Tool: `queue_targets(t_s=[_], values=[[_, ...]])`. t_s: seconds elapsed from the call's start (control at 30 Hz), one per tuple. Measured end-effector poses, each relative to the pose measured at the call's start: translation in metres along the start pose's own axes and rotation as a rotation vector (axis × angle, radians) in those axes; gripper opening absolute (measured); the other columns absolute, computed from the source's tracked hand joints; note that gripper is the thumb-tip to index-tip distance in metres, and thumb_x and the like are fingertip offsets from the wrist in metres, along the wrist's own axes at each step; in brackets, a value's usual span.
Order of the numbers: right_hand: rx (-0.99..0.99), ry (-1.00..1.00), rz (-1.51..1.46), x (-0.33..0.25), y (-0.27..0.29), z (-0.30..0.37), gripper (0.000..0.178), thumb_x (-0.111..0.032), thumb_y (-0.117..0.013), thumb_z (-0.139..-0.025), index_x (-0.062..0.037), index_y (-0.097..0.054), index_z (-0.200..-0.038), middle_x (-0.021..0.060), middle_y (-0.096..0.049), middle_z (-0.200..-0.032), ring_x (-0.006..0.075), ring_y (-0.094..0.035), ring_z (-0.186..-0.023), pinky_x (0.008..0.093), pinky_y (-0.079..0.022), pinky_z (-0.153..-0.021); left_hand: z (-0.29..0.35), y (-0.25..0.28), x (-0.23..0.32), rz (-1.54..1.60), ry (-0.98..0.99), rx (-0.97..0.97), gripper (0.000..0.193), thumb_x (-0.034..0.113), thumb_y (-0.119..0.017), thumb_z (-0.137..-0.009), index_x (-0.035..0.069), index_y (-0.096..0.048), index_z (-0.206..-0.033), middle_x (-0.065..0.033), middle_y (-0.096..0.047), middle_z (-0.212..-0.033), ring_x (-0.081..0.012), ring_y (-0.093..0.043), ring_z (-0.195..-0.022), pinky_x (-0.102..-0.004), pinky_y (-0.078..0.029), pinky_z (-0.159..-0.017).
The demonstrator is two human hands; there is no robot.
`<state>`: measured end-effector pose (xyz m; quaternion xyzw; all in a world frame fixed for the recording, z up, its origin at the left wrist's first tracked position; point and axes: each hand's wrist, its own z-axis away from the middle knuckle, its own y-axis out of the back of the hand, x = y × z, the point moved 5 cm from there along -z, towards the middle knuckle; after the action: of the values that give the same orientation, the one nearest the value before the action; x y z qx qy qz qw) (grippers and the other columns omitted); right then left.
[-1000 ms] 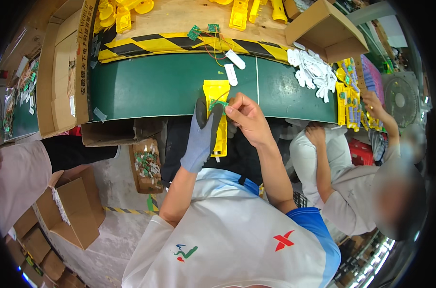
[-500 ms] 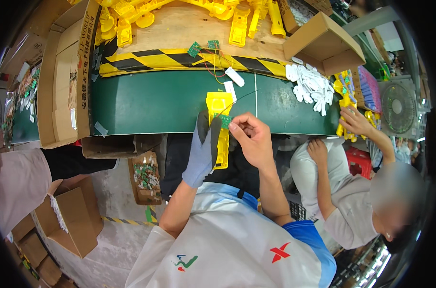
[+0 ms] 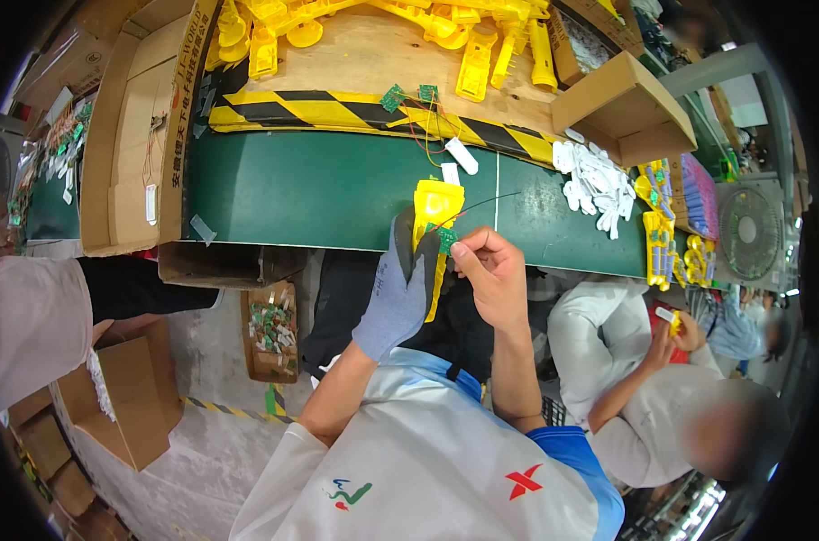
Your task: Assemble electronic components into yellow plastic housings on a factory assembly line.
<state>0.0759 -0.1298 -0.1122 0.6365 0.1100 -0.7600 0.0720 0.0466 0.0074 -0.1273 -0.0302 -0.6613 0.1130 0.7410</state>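
My left hand (image 3: pixel 393 293), in a grey-blue glove with dark fingers, grips a long yellow plastic housing (image 3: pixel 439 200) at the table's near edge. The housing stands roughly lengthwise, and the glove hides much of its middle. Over it, my bare right hand (image 3: pixel 497 279) pinches the edge of a small green circuit board (image 3: pixel 446 239) between thumb and forefinger. Thin wires, a dark one and a red one, run from beside the board up to the right. The board overlaps the housing; I cannot tell whether it is seated in it.
Two circuit boards (image 3: pixel 392 97) with wires and white cases (image 3: pixel 462 155) lie ahead. White plastic pieces (image 3: pixel 597 185) are heaped at right by a carton (image 3: pixel 621 108). Yellow parts (image 3: pixel 475 68) cover the far board. A tall carton (image 3: pixel 125 162) stands left; a co-worker (image 3: pixel 644 397) sits at right.
The housing now appears turned more on edge, with the board still pinched over it. The co-worker's hand has left the yellow parts; both their hands now hold a small yellow-and-white piece. The view has shifted slightly.
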Motion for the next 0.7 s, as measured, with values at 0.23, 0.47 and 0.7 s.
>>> queue_targets(t_s=[0.23,0.47,0.7], values=[[0.141,0.087,-0.143,-0.009,-0.009,0.006,0.013,0.0,-0.068,-0.091,0.0039,-0.065,-0.104,0.0039,-0.067,-0.092,0.0072,-0.063,-0.084,0.0202,-0.05,-0.076,0.006,-0.004,0.0,0.256,0.018,0.06,0.042,0.022,-0.048,-0.103,0.003,-0.037,-0.139,-0.0087,-0.06,-0.099,-0.0125,-0.058,-0.077,-0.0275,-0.05,-0.066],[0.116,0.222,-0.117,-0.003,-0.004,0.002,0.021,0.003,-0.07,-0.089,0.0046,-0.066,-0.109,0.0063,-0.068,-0.097,0.0101,-0.065,-0.087,0.0222,-0.052,-0.08,0.009,-0.006,0.0,0.363,0.114,-0.05,0.042,0.025,-0.049,-0.103,0.003,-0.038,-0.137,-0.0077,-0.061,-0.092,-0.0102,-0.06,-0.067,-0.0245,-0.05,-0.058],[0.094,0.044,-0.256,0.02,-0.001,-0.009,0.02,-0.001,-0.071,-0.089,0.0017,-0.064,-0.107,0.0059,-0.068,-0.095,0.009,-0.064,-0.085,0.0212,-0.051,-0.077,0.008,0.001,-0.002,0.38,0.193,-0.071,0.04,0.026,-0.05,-0.103,0.005,-0.041,-0.136,-0.0069,-0.061,-0.09,-0.0099,-0.06,-0.062,-0.0232,-0.05,-0.053]])
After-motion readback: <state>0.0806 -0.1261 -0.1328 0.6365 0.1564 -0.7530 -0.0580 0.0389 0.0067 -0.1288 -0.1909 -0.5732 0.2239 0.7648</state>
